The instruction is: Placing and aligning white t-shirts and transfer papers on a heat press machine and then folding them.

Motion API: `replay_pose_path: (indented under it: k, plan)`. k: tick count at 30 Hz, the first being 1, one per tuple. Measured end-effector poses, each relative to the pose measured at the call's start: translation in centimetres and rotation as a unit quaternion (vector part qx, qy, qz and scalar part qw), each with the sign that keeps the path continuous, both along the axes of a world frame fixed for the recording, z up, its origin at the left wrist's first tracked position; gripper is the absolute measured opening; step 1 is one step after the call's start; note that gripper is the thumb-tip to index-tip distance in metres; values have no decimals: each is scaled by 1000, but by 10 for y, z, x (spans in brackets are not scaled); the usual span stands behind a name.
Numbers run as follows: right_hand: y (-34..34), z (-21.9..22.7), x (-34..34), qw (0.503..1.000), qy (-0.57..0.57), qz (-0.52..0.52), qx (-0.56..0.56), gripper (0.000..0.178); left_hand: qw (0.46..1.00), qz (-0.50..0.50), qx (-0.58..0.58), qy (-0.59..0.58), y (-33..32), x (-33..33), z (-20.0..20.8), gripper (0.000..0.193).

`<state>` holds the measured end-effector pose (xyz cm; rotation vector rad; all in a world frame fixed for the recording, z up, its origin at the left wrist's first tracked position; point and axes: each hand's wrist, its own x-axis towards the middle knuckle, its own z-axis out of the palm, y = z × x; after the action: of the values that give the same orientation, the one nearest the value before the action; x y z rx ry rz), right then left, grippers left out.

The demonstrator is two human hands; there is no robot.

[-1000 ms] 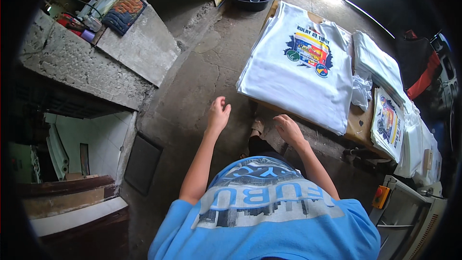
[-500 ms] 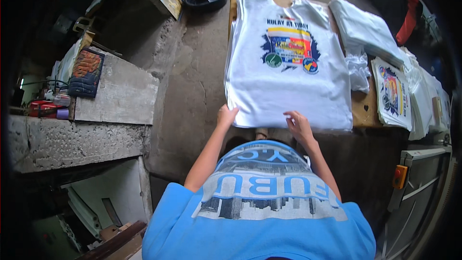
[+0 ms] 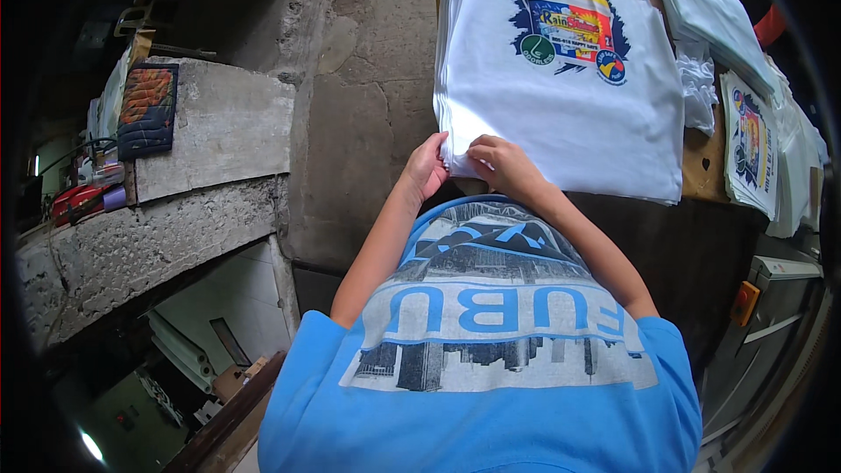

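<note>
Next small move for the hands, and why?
I'd probably have the right hand pinch only the top shirt at its near left corner. The left hand is at that corner of the stack, the right is close beside it, and several layered edges show there, so catching more than one shirt looks possible.

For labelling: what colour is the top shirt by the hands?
White, with a multicoloured print; the top shirt shows best in the head view.
</note>
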<state>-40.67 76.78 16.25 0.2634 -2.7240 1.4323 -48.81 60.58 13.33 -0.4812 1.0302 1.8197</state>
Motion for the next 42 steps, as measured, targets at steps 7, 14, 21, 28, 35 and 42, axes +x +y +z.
replay_pose_path:
  k: [7, 14, 21, 28, 35, 42]
  plan:
    - [-8, -3, 5, 976, -89, -161, -117, 12, 995, -94, -34, -1, -10, -11, 3, 15]
    - [-12, 3, 9, 942, -103, -287, -137, 14, 982, -178, -63, 12, -2, -24, 16, 8]
    - [-1, 10, 13, 894, 77, -417, 145, 24, 969, -241, -46, 21, -4, -33, 11, 9]
    - [-41, 19, 16, 976, 10, -208, 62, 20, 963, -268, -3, 9, -7, -41, 8, 10]
    - [-57, 5, 15, 937, -68, -337, -61, 8, 948, -316, 5, 17, -9, -47, 12, 9]
    - [-66, -4, 18, 867, -103, -433, -225, 9, 940, -340, 20, 16, -9, -51, 8, 9]
